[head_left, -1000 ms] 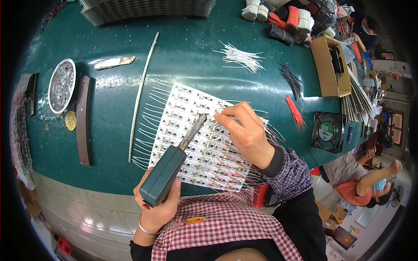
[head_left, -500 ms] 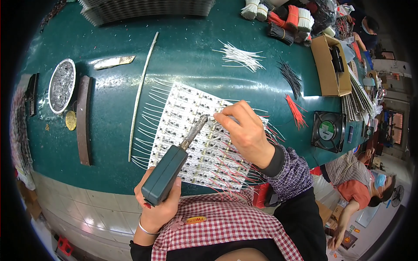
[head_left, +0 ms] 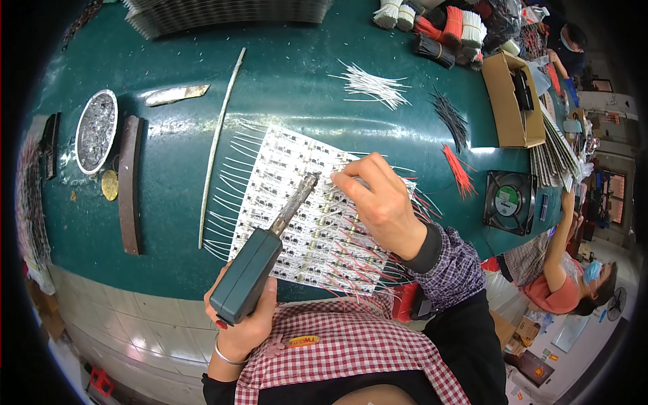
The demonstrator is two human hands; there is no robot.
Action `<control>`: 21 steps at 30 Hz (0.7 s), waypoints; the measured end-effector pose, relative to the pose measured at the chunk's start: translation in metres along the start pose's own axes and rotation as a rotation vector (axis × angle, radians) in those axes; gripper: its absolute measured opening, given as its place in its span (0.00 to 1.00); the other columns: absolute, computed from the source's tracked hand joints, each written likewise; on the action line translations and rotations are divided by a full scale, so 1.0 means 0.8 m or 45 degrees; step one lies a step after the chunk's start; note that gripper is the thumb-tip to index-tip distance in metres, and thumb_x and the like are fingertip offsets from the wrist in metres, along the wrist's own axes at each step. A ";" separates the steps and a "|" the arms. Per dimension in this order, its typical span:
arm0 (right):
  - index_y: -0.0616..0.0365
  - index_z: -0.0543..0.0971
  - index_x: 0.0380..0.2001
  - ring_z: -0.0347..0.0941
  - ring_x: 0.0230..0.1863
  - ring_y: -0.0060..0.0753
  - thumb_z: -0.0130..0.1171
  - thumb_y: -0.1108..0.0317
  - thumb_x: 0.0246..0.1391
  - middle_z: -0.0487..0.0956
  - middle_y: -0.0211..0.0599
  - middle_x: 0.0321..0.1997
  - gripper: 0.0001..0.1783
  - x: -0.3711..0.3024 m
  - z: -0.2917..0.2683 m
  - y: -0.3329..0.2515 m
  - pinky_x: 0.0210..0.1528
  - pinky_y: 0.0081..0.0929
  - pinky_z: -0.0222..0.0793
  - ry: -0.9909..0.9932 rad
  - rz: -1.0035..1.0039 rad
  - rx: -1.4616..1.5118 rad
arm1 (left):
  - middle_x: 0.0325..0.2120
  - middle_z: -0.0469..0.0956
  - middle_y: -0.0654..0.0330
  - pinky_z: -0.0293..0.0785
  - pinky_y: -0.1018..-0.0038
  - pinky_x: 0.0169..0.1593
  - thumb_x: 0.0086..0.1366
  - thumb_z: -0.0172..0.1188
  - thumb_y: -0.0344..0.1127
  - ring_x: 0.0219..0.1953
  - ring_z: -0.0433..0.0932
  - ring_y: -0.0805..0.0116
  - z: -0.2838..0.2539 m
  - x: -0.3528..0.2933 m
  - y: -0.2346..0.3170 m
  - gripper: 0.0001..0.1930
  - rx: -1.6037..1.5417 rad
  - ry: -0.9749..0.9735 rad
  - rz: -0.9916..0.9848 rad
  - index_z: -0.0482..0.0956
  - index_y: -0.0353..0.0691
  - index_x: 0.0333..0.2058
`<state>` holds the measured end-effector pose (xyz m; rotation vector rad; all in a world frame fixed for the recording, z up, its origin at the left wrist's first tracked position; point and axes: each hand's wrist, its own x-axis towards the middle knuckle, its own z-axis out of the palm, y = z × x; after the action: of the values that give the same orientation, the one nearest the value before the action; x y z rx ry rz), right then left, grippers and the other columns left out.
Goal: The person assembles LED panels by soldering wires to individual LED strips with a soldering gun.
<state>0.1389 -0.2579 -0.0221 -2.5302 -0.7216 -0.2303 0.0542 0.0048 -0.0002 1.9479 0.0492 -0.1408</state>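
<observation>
Your left hand [head_left: 255, 320] is gripping the iron [head_left: 246, 277], probably soldering the board [head_left: 267, 192] below your pinching right hand [head_left: 383, 208]; next is needing steadiness.

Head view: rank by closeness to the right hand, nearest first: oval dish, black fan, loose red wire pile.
From the right hand:
1. loose red wire pile: to its right
2. black fan: farther right
3. oval dish: far to its left

Circuit board [head_left: 268, 192] on table [head_left: 172, 202]; rod [head_left: 217, 135] left, wire pile [head_left: 374, 86] behind, fan [head_left: 507, 201] right.
</observation>
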 end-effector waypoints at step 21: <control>0.65 0.79 0.42 0.72 0.39 0.41 0.60 0.81 0.37 0.76 0.40 0.38 0.21 -0.011 0.005 -0.009 0.37 0.31 0.73 0.041 -0.027 0.084 | 0.30 0.81 0.50 0.76 0.72 0.31 0.52 0.68 0.21 0.27 0.80 0.61 -0.005 -0.012 -0.002 0.12 -0.011 0.009 -0.035 0.82 0.27 0.37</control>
<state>0.1275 -0.2549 -0.0250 -2.4523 -0.7317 -0.2503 0.0447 0.0093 0.0006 1.9394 0.0813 -0.1512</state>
